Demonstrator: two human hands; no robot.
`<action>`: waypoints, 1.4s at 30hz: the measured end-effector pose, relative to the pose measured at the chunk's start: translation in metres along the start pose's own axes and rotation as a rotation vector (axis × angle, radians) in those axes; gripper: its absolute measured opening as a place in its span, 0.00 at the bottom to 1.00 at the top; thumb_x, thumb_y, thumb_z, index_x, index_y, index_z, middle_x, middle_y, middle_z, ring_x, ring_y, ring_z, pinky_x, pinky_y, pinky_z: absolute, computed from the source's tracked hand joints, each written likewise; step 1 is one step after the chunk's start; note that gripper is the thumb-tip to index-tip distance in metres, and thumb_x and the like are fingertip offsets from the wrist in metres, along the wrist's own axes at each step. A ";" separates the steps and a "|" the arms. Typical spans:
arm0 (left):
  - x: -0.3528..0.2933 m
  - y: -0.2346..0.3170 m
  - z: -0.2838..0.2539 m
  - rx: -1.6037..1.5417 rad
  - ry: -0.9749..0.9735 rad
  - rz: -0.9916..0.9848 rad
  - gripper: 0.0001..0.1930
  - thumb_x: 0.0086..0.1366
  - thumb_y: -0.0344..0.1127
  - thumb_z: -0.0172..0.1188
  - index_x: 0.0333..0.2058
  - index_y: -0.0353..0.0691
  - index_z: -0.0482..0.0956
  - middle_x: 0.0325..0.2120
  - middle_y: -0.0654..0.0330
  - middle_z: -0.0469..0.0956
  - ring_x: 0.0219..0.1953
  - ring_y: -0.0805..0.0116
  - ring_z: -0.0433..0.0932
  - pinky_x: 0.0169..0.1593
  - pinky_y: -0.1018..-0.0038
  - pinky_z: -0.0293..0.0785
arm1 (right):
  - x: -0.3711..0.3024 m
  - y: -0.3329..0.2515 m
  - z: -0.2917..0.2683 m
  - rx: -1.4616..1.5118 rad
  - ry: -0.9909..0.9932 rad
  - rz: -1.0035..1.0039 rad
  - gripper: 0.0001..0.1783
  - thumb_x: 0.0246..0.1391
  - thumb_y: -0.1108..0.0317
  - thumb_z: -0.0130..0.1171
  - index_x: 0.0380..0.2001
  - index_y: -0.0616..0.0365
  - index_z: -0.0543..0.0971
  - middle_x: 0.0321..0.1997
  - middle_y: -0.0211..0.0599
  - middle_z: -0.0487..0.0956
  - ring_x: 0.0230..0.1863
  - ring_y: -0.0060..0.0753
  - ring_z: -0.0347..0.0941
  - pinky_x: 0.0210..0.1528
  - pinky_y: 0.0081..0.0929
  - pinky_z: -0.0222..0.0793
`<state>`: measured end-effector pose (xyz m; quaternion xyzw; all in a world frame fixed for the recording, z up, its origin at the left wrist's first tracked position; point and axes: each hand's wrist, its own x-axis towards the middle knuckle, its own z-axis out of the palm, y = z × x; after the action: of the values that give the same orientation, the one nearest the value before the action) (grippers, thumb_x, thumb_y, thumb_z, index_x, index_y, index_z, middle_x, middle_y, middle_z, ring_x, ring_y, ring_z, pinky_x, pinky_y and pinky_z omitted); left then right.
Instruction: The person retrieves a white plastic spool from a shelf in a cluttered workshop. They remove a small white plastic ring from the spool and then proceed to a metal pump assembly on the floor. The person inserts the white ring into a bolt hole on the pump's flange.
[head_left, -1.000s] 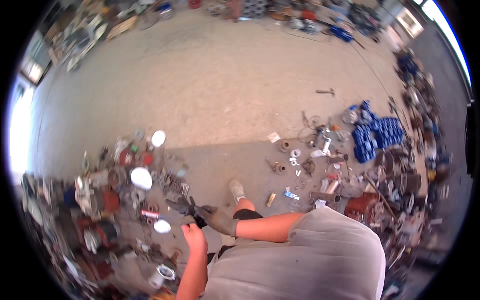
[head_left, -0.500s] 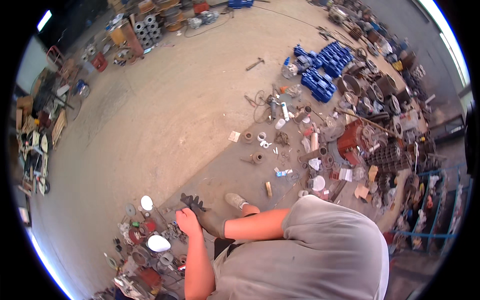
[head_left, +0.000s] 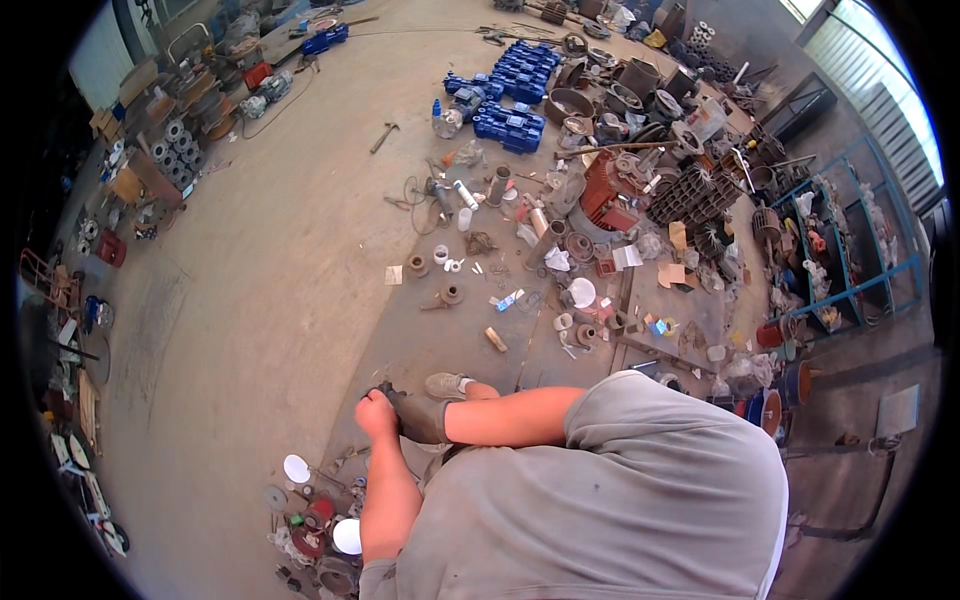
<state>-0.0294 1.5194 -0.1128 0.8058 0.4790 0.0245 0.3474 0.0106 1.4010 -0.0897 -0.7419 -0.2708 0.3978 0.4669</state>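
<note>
My left hand [head_left: 376,414] is bare and closed in a fist, pressed against the glove on my other hand. It seems to pinch the glove's edge, though its fingertips are turned out of sight. A work glove [head_left: 420,418] with dark fingers and a grey-brown cuff covers my right hand [head_left: 402,408]. Only a little of its dark fingers shows beyond the left fist, so their pose is unclear. Both hands meet in front of my body, above the floor. Close by, a beige shoe [head_left: 444,385] shows past the gloved wrist.
Metal parts [head_left: 318,515] and a white disc [head_left: 296,468] lie at lower left. Ahead are a hammer [head_left: 384,137], blue motors [head_left: 510,128], a white tube [head_left: 466,194] and a wooden piece [head_left: 495,339]. A red-brown motor [head_left: 608,190] and blue rack [head_left: 850,240] stand right.
My view has swung to the right, so the floor items sit farther left. The gloved fingers, spread before, now look bunched and partly covered by my left fist.
</note>
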 end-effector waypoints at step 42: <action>0.010 -0.129 -0.089 -0.257 0.260 -0.431 0.28 0.72 0.45 0.45 0.43 0.21 0.85 0.43 0.28 0.84 0.50 0.30 0.83 0.55 0.47 0.75 | -0.066 -0.118 -0.038 0.961 -0.547 0.409 0.33 0.74 0.65 0.57 0.77 0.59 0.64 0.74 0.43 0.72 0.68 0.34 0.72 0.73 0.34 0.65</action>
<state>-0.1544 1.6138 -0.1232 0.6246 0.6728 0.1139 0.3797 0.0034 1.3808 0.0495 -0.3549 -0.0221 0.7346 0.5778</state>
